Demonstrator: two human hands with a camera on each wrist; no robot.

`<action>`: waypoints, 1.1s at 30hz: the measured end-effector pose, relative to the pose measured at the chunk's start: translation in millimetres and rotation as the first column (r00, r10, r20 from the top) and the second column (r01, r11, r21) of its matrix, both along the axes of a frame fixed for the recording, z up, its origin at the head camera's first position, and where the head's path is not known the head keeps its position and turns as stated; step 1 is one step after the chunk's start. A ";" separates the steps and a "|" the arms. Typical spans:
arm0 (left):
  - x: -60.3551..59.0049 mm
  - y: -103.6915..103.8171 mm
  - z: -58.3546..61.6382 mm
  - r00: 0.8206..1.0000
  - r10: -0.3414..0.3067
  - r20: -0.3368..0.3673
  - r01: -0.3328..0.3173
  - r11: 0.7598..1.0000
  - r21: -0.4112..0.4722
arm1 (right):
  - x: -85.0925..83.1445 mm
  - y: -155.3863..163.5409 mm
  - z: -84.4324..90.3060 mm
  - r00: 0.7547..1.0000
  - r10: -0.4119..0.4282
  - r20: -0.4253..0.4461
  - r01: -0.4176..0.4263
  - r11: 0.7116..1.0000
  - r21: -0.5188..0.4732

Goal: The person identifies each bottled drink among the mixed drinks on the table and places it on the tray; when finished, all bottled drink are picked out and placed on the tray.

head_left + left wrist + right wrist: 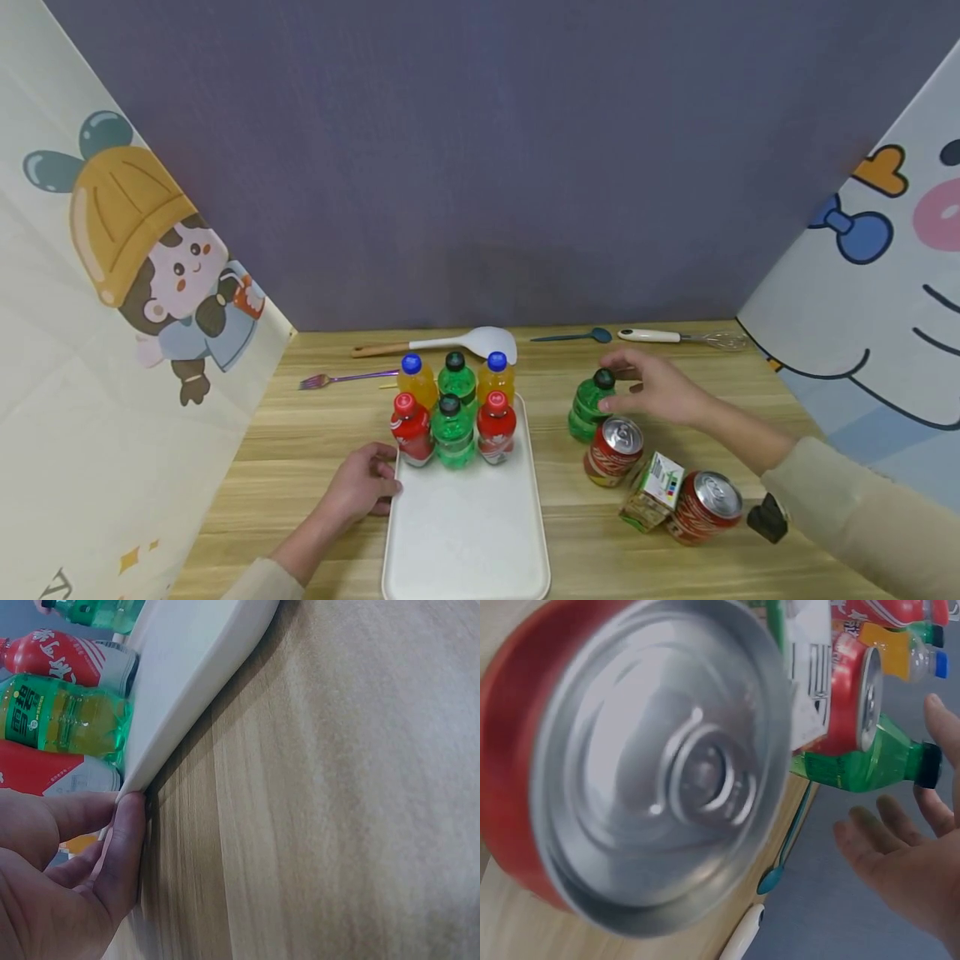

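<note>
A white tray (pixel 465 533) lies in front of me with six small bottles (pixel 453 408) standing at its far end: orange, green and red. My left hand (pixel 367 487) holds the tray's left rim (pixel 187 682), with the thumb (pixel 127 855) against the edge. To the right of the tray a green bottle (pixel 588 408) with a black cap stands on the table. My right hand (pixel 645 387) hovers at its cap with spread fingers. In the right wrist view the fingers (pixel 870 832) are straight and apart from the green bottle (pixel 870 761).
Two red cans (pixel 615 450) (pixel 705 507) and a small carton (pixel 654 492) stand near the right forearm. At the back of the wooden table lie a white spatula (pixel 457 342), a purple fork (pixel 345 379), a teal spoon (pixel 573 337) and a whisk (pixel 682 337). Printed panels wall both sides.
</note>
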State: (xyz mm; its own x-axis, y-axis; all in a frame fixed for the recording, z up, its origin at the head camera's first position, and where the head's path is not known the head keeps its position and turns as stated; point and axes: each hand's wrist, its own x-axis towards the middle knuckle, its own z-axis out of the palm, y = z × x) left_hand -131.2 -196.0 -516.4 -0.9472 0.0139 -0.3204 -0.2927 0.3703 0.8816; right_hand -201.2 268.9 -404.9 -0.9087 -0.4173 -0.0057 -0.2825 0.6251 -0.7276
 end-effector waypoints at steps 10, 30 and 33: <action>-0.7 0.9 0.5 1.000 0.003 0.005 -0.002 1.000 -0.011 | 0.8 -2.1 -8.7 0.998 -0.012 0.057 0.011 1.000 0.011; 0.0 1.2 0.8 1.000 0.008 0.007 -0.007 1.000 -0.018 | -1.6 -1.7 -15.6 0.994 -0.067 0.087 0.069 0.998 -0.016; 0.0 0.8 1.3 1.000 0.005 0.012 -0.004 1.000 -0.018 | -1.2 -2.0 -16.4 0.994 -0.073 0.085 0.077 0.996 -0.047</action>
State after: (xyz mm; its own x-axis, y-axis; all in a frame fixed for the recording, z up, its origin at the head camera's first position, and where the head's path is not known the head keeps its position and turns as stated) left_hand -131.2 -195.2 -515.2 -0.9435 0.0035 -0.3315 -0.3046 0.3850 0.8712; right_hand -202.4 267.0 -421.4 -0.9347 -0.3497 -0.0635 -0.1733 0.6043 -0.7777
